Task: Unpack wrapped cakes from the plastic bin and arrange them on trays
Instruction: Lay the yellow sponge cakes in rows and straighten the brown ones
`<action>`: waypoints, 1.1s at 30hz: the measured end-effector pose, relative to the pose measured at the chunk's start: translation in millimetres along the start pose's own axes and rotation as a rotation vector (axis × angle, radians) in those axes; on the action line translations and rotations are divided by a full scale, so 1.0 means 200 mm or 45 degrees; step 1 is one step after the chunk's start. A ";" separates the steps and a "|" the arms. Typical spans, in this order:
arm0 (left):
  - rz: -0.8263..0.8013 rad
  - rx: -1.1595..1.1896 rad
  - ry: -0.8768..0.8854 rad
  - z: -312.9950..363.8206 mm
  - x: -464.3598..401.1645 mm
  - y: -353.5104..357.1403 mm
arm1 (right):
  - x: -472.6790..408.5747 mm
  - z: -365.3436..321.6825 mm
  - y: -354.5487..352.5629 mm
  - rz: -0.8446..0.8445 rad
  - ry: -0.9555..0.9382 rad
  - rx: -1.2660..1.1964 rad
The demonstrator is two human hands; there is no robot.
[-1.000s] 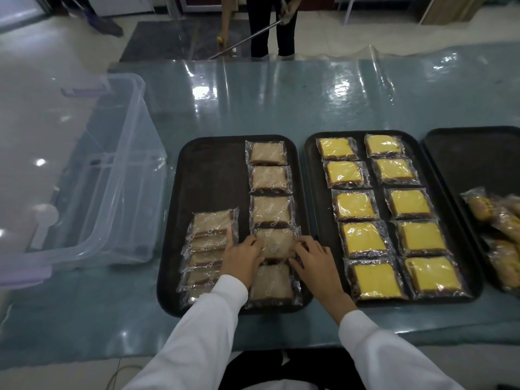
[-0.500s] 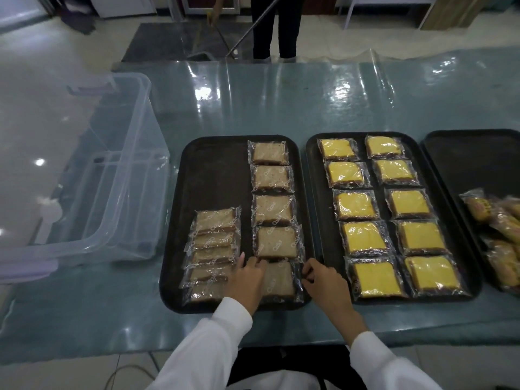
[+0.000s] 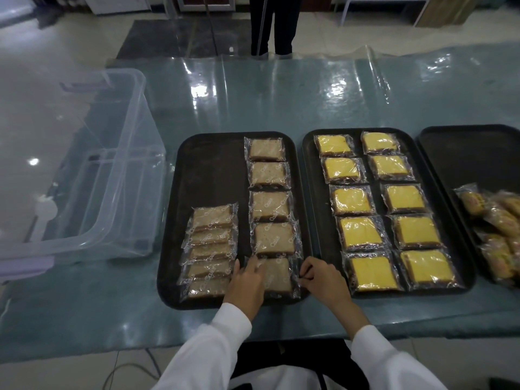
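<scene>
The cakes lay in crinkled glossy clear film on matt dark trays; the bin was translucent smooth plastic; the table cover shone.

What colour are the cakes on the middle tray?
Bright yellow cakes, dark-edged, in clear wrap; head view.

Glossy blue-green table, dark floor mat, standing person's dark-trousered legs beyond.
</scene>
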State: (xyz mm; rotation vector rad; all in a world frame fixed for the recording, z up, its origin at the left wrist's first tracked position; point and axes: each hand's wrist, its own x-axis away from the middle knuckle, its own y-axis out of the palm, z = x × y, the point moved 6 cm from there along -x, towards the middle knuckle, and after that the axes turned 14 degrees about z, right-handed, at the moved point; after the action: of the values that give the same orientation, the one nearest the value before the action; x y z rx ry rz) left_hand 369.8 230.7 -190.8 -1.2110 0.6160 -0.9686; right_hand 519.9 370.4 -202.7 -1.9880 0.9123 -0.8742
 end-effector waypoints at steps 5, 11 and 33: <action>0.050 0.034 0.025 -0.02 0.02 0.00 | -0.01 0.03 0.00 -0.014 0.003 -0.001; 0.068 -0.014 0.019 -0.02 -0.01 -0.03 | -0.06 0.00 -0.03 0.230 0.037 -0.234; 0.321 0.022 0.152 -0.01 -0.40 -0.21 | -0.33 -0.19 -0.16 0.406 -0.428 -0.103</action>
State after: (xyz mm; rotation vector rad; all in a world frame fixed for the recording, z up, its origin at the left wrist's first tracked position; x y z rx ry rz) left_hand 317.6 297.2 -158.8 -1.0365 0.8322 -0.8343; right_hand 465.0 424.7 -173.9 -1.9097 1.0390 -0.3176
